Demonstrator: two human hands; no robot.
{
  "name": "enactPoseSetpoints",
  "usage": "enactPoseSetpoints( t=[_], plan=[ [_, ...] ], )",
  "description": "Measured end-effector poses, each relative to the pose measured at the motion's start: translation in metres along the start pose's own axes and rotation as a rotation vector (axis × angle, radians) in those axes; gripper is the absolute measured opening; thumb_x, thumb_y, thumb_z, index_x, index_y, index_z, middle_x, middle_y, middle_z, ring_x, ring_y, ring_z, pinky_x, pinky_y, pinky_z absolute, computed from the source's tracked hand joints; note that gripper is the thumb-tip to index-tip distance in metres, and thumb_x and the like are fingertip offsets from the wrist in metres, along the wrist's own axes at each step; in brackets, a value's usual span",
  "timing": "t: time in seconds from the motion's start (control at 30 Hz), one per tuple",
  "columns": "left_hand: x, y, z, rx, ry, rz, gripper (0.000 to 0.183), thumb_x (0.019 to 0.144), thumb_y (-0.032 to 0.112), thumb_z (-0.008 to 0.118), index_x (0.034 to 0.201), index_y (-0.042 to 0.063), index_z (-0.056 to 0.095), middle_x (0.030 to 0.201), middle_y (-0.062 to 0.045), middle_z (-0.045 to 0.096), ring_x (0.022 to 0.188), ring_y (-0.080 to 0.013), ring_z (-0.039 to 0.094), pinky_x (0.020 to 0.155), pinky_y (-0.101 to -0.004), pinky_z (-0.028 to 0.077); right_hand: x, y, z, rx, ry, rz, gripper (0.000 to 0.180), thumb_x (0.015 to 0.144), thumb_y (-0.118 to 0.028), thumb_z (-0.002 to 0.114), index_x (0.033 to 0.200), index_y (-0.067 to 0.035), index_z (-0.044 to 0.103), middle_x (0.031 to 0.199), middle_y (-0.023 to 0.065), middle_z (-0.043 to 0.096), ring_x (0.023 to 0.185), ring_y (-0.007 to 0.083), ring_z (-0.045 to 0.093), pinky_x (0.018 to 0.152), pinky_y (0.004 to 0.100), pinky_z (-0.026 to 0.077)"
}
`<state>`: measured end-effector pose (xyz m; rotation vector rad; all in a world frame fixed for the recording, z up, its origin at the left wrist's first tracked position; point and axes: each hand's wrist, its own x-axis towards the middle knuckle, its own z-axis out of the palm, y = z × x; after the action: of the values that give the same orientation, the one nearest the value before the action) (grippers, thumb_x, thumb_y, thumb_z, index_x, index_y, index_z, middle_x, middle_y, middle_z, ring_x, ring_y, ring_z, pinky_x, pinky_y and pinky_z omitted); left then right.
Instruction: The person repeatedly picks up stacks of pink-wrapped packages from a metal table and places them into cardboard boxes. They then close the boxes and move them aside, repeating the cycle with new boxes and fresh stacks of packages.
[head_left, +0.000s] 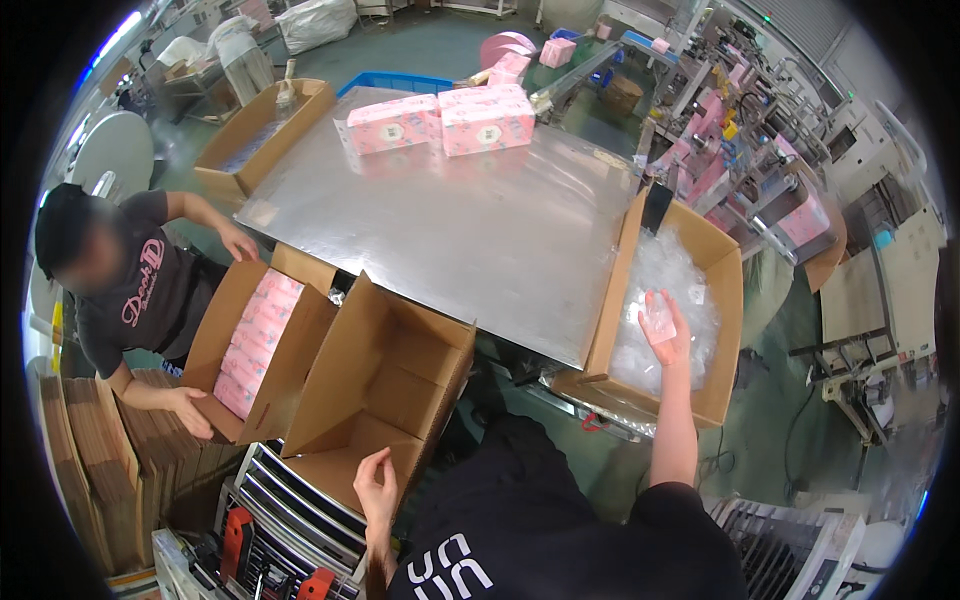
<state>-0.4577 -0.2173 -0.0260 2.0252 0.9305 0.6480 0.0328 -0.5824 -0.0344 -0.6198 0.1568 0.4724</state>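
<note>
My right hand (670, 337) is over a cardboard box (724, 315) on the right. Held in its fingers is a small clear plastic piece (658, 319); its exact kind is hard to make out. Beneath lies a heap of similar clear plastic pieces (637, 277). My left hand (377, 484), loosely curled and without a visible object, hovers by the near side of an open cardboard carton (409, 375). That carton stands on a roller conveyor (289, 517), its inside bare. On the steel table (450, 232), pink printed tissue packs (487, 120) stand at the far edge.
A co-worker (150, 277) on the left holds a carton (285, 375) filled with pink packs (259, 337). Flattened cardboard (105, 450) is stacked below. Another cardboard box (262, 135) sits beyond the table's left edge. Packaging machinery (720, 142) occupies the far right.
</note>
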Motion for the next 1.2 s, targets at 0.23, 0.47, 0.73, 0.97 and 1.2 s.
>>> enactPoseSetpoints(
  t=[0.23, 0.47, 0.73, 0.97, 1.2],
  plan=[
    [0.004, 0.0, 0.002, -0.051, -0.118, -0.007, 0.013, 0.086, -0.001, 0.064, 0.097, 0.001, 0.071, 0.093, -0.014, 0.07, 0.087, -0.0261, 0.068, 0.082, -0.0321, 0.052, 0.032, 0.101, 0.11, 0.145, -0.222, 0.29, 0.055, 0.092, -0.054, 0.054, 0.123, -0.009, 0.059, 0.132, 0.0209, 0.056, 0.125, 0.0361, 0.051, 0.107, 0.0587, 0.036],
    [0.066, 0.045, -0.005, -0.023, 0.005, 0.131, 0.017, 0.082, -0.008, 0.064, 0.095, 0.0, 0.071, 0.09, -0.014, 0.07, 0.084, -0.0249, 0.068, 0.077, -0.0316, 0.053, 0.03, 0.354, 0.189, -0.31, -0.416, 0.739, 0.05, 0.096, -0.049, 0.051, 0.123, -0.007, 0.056, 0.117, 0.0097, 0.06, 0.108, 0.0213, 0.057, 0.089, 0.0405, 0.049],
    [0.153, 0.102, 0.022, 0.013, 0.189, 0.295, 0.018, 0.081, -0.01, 0.062, 0.095, -0.001, 0.07, 0.087, -0.014, 0.069, 0.075, -0.0222, 0.067, 0.068, -0.0289, 0.053, -0.033, 0.454, 0.187, -1.096, -1.609, 0.662, 0.054, 0.103, -0.047, 0.038, 0.121, -0.001, 0.058, 0.119, 0.0173, 0.063, 0.122, 0.0305, 0.054, 0.105, 0.0391, 0.038],
    [0.179, 0.115, 0.072, 0.027, 0.07, -0.065, 0.019, 0.079, -0.009, 0.065, 0.095, 0.0, 0.07, 0.086, -0.012, 0.07, 0.076, -0.0214, 0.068, 0.071, -0.0284, 0.054, 0.225, 0.349, 0.295, -1.587, -1.159, 0.29, 0.048, 0.098, -0.047, 0.048, 0.115, -0.005, 0.065, 0.113, 0.0166, 0.067, 0.105, 0.0326, 0.063, 0.091, 0.0437, 0.048],
    [0.222, 0.111, 0.128, -0.018, -0.065, -0.061, 0.02, 0.086, -0.004, 0.062, 0.104, 0.004, 0.068, 0.092, -0.015, 0.066, 0.081, -0.0275, 0.064, 0.073, -0.0325, 0.052, 0.486, 0.304, 0.403, -1.748, -0.871, -0.407, 0.041, 0.092, -0.034, 0.055, 0.118, -0.003, 0.064, 0.113, 0.0182, 0.067, 0.105, 0.0324, 0.065, 0.09, 0.0414, 0.05]
  ],
)
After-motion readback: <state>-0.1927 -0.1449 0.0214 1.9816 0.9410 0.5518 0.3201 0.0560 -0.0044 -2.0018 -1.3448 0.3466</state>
